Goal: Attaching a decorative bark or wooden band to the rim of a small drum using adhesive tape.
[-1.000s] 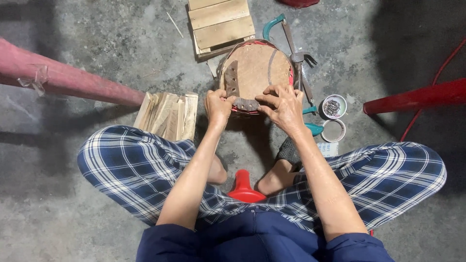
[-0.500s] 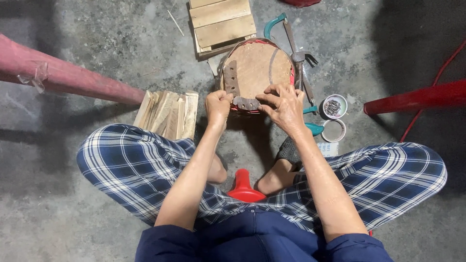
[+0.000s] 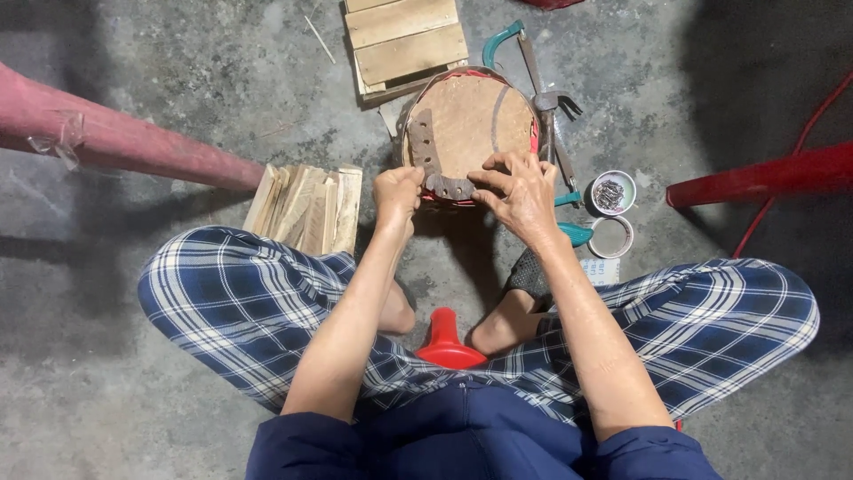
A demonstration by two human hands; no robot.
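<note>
Centrally: round wooden block [image 3: 471, 120], worn brown top, red band at rim, stands on rough grey concrete floor [image 3: 178, 53] before my crossed legs. Curved dark leather strip [image 3: 428, 160], stiff, hole-punched, lies along block's left and near edge. My left hand [image 3: 397, 191] pinches strip's near end; my right hand [image 3: 520, 191], fingers spread, presses same end. Split pale wood slats [image 3: 306, 209] left; small round tin of nails [image 3: 613, 193] right.
</note>
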